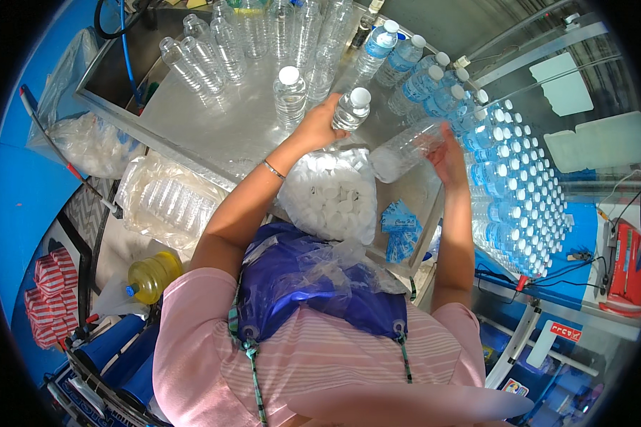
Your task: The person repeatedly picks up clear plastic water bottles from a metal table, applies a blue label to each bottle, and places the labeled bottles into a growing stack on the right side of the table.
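Note:
My left hand (320, 127) is closed around a clear bottle with a white cap (352, 109), upright over the steel table. Tilted in my right hand (446, 158) is an empty clear plastic bottle (406, 149) without a label; whether it has a cap I cannot tell. Another white-capped, unlabelled bottle (290, 98) stands just beyond my left hand. Close to my body sits a clear bag of white caps (329, 199), and to its right lie blue labels (401, 231) in a loose pile.
Uncapped clear bottles (224, 53) stand at the far left of the steel table (192, 132). Labelled bottles (413, 89) line its far right, with a large stack of bottles (520, 192) beyond. A yellow jug (153, 277) and a bag of bottles (167, 199) are at left.

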`<state>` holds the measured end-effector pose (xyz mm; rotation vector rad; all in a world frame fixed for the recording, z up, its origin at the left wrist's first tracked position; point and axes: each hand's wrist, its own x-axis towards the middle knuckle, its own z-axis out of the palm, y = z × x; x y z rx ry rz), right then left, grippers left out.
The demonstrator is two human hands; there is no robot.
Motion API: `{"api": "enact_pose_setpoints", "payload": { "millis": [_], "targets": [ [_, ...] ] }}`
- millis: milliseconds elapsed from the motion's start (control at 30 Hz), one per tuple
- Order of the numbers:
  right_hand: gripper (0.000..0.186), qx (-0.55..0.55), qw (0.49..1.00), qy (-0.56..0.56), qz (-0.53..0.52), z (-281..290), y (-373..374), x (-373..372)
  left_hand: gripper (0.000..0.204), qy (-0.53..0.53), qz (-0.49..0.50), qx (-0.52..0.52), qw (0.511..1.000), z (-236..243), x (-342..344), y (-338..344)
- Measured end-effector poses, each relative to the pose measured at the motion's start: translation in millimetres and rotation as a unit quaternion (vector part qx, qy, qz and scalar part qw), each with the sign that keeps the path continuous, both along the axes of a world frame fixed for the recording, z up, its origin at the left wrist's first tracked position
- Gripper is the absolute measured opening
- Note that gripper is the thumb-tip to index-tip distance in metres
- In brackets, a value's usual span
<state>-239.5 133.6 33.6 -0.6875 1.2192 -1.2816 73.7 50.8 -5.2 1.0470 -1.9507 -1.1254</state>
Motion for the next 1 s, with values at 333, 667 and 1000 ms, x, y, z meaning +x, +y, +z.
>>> {"api": "enact_pose_setpoints", "payload": {
  "millis": [333,667,1000],
  "targets": [
    [0.056,0.072,0.875,-0.475,0.052,-56.7,24.5,-6.9,0.073,0.001,-0.005,0.000,1.000,0.8,1.5,0.0],
    [0.059,-0.094,0.857,0.502,-0.072,44.4,31.5,36.6,0.076,0.006,-0.007,0.006,1.000,-0.7,0.1,1.0],
    [0.070,-0.171,0.749,0.608,-0.198,12.0,16.3,51.7,0.082,-0.239,0.042,0.038,0.969,-1.0,17.2,30.1]
  ]
}}
